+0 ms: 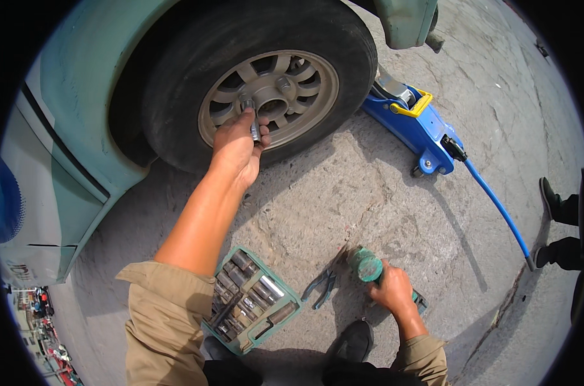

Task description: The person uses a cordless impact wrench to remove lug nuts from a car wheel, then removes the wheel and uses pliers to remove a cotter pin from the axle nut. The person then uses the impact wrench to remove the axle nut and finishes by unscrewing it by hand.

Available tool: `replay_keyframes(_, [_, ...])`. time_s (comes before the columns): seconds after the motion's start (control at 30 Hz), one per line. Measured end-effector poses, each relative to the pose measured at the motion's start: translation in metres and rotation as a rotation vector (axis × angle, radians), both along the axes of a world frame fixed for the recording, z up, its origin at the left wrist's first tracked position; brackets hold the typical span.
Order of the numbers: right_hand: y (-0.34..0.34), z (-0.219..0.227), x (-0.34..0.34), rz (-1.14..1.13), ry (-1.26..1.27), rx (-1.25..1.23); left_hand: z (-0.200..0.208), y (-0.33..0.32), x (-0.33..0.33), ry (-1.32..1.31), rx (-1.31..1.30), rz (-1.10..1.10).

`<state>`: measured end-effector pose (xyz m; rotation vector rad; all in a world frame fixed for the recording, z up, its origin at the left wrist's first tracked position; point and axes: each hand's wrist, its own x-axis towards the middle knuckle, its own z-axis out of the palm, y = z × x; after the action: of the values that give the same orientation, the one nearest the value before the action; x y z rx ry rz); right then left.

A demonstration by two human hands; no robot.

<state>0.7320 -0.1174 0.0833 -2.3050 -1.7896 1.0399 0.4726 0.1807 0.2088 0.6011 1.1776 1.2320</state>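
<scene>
My left hand [236, 147] reaches up to the wheel [266, 87] and grips a shiny metal socket [255, 133]. The socket's far end meets the wheel hub by a lug position; whether it sits over a nut is hard to make out. Low on the right, my right hand [395, 291] is wrapped round the handle of a green power tool, apparently an impact wrench [368, 266], held just above the ground. Fingers hide part of its grip. Beside it lie pliers [323, 287] with dark blue handles.
A green socket case [290, 297] lies open near my feet, filled with several sockets. Right of the tyre [350, 58], a blue floor jack [427, 128] stands with its long handle [498, 209] slanting outward. The pale green vehicle body [79, 116] is at left. Another person's shoes [548, 196] stand far right.
</scene>
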Motion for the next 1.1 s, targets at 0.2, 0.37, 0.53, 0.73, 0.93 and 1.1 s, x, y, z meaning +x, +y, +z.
replay_keyframes(0.2, [-0.003,-0.001,0.0,0.026,-0.017,0.02,0.01,0.007,0.03,0.133,-0.036,0.143])
replay_keyframes(0.37, [0.0,0.004,-0.002,0.022,0.006,-0.003,0.012,0.017,0.041,0.318,-0.061,0.201])
replay_keyframes(0.53, [-0.003,0.004,0.002,0.021,-0.013,0.046,0.018,0.027,0.036,0.147,-0.134,0.159])
replay_keyframes(0.73, [0.002,0.008,0.0,0.023,0.011,0.02,0.013,0.014,0.007,-0.154,-0.295,0.134])
replay_keyframes(0.93, [-0.004,-0.003,-0.001,0.031,0.031,0.109,0.02,0.0,0.007,-0.139,-0.176,0.133])
replay_keyframes(1.1, [0.001,0.003,0.005,0.02,0.019,0.0,0.023,-0.007,0.014,-0.033,-0.155,0.12])
